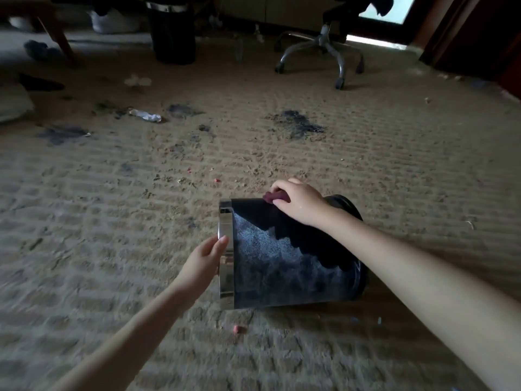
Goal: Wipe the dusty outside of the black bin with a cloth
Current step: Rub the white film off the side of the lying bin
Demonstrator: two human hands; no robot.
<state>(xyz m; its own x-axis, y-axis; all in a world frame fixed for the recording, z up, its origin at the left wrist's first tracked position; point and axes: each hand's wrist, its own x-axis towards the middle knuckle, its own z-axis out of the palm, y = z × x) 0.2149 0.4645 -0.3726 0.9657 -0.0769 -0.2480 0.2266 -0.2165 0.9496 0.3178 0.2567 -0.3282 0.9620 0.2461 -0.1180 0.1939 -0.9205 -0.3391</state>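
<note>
The black bin (282, 266) is laid on its side on the carpet floor (112, 221), with its open end turned to the left. The middle and lower part of its side is covered in pale dust, while the top part looks dark and clean. A dark red cloth (275, 196) is squeezed in the right hand (298, 204) and pressed on the top edge of the bin. The shiny rim (227, 249) is held by the left hand (204, 259), with the thumb laid on the silver band. The other fingers are hidden. The hands are set well apart. A small pink bit (239, 329) is seen on the floor just in front of the bin. Far back, another bin (172, 32) and a wheeled chair (321, 49) can be seen.
</note>
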